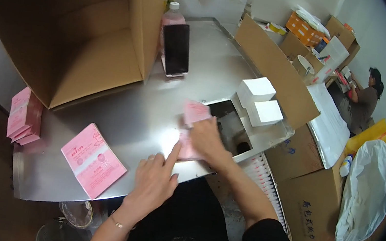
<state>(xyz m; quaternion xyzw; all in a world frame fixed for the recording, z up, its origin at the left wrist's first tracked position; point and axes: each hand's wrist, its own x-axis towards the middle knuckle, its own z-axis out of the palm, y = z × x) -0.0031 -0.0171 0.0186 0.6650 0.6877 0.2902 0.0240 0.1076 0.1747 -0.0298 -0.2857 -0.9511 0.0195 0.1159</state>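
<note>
My right hand (207, 140) is at the metal table's front part, beside a rectangular opening. A pink printed packet (196, 112) sticks out past its fingers, which are closed on it and partly blurred. Below that hand, more pink packaging (187, 149) lies at the table's edge. My left hand (155, 178) holds nothing; its index finger stretches to the pink packaging's left edge, thumb apart. To its left lies a neat stack of pink printed packets (93, 161) with a pale band across the middle.
A large open carton (97, 67) stands at the back left, with more pink packets (25, 116) beside it. A phone (177, 49) leans before a bottle (174, 14). Two white paper blocks (260, 103) sit right of the opening (231, 126). Another person (365, 103) works far right.
</note>
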